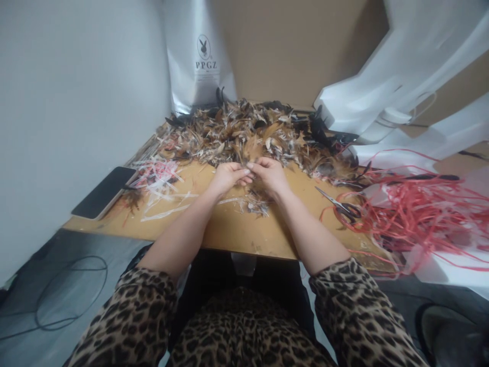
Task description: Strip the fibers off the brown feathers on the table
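My left hand (229, 178) and my right hand (270, 177) meet over the wooden table, thumbs and fingertips pinched close together. Between them is a brown feather (252, 148), its tip fanning up above my fingers; its lower end is hidden by them. Right behind my hands lies a wide heap of brown, black and whitish feathers (225, 127). A few small feather scraps (257, 206) lie on the tabletop below my right hand.
A phone (105, 193) lies at the table's left edge, near white and pink strips (158, 172). Scissors (342, 206) rest at right beside a tangle of red strings (424, 214). A silvery bag (202, 66) stands behind the heap. A cable (72, 290) loops on the floor.
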The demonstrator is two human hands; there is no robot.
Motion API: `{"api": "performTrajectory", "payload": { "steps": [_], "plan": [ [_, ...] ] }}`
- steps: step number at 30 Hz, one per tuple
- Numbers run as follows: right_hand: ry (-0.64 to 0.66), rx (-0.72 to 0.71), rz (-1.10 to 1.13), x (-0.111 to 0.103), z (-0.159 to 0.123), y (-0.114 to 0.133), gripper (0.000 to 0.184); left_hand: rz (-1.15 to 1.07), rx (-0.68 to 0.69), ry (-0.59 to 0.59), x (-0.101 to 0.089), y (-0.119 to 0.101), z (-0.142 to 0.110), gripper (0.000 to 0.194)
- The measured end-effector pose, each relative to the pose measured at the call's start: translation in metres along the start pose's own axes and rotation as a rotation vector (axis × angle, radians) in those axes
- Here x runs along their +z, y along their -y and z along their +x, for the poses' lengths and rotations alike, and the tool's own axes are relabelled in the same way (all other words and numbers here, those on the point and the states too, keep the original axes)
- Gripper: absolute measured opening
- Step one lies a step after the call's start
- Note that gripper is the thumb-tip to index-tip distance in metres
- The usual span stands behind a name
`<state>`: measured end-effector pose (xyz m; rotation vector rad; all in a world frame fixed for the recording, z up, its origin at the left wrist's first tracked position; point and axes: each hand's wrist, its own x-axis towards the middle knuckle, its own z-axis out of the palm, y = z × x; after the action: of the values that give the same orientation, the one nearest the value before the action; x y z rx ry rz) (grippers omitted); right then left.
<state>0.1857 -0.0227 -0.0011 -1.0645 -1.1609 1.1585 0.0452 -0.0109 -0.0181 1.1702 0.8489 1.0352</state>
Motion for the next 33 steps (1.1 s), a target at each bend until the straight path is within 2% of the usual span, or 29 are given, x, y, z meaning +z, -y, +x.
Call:
{"api": "performTrajectory", "payload": {
  "steps": [7, 11, 14, 17, 20, 23, 28, 33],
  "plan": [
    [0.011, 0.025, 0.056, 0.001, 0.001, -0.003, 0.033, 0.002, -0.006, -0.022, 0.0, 0.002, 0.001, 0.023],
    [-0.024, -0.057, -0.066, -0.017, 0.01, -0.004, 0.022, -0.031, -0.011, -0.082, -0.002, -0.001, 0.002, 0.016],
    [-0.059, -0.092, -0.335, -0.039, 0.018, -0.007, 0.016, -0.103, -0.035, -0.124, -0.005, -0.003, 0.003, 0.013],
    [0.004, -0.067, -0.709, -0.054, 0.021, -0.009, 0.015, -0.172, -0.056, -0.143, -0.008, -0.003, 0.006, 0.013],
    [0.116, -0.119, -1.053, -0.057, 0.02, -0.008, 0.015, -0.214, -0.062, -0.159, -0.01, -0.001, 0.008, 0.014],
    [0.144, -0.177, -1.283, -0.053, 0.017, -0.006, 0.022, -0.228, -0.071, -0.163, -0.01, 0.001, 0.009, 0.013],
    [0.151, -0.198, -1.438, -0.052, 0.013, -0.009, 0.025, -0.21, -0.082, -0.149, -0.009, 0.0, 0.008, 0.012],
    [0.128, -0.28, -1.413, -0.055, 0.015, -0.011, 0.024, -0.195, -0.082, -0.126, -0.01, -0.001, 0.006, 0.009]
  ]
}}
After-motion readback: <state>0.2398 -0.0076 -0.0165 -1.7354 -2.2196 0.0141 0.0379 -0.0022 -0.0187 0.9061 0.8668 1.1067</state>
